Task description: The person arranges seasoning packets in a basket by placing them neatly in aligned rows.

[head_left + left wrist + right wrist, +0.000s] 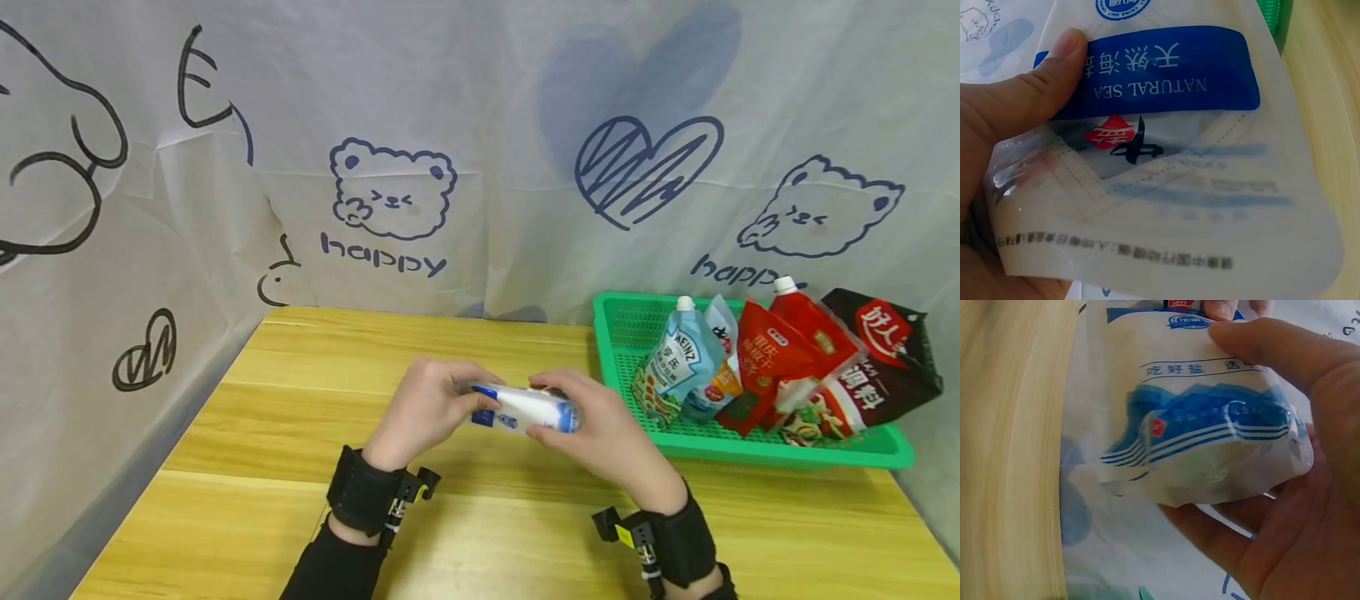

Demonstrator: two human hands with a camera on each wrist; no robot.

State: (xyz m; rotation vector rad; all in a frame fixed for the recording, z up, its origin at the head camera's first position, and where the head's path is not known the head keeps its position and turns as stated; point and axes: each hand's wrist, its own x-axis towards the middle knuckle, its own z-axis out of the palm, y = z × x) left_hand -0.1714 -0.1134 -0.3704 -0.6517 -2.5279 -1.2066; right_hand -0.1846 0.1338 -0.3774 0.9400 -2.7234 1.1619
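Note:
A white and blue bag of salt (525,410) is held up between both hands over the wooden table, seen nearly edge-on in the head view. My left hand (427,410) pinches its left end. In the left wrist view, the thumb presses a blue band lettered "NATURAL SEA" on the bag (1210,169), near its clear-edged end. The right hand (596,429) grips the opposite, fuller end. From the right wrist, the bag (1204,434) shows blue wave stripes, with the thumb across its face and the other fingers behind and below.
A green plastic basket (750,450) stands at the right on the table (300,467). It holds a light blue Heinz pouch (681,358), red pouches (772,350) and a dark seasoning bag (870,383). A white sheet with drawings (525,208) hangs behind and at the left.

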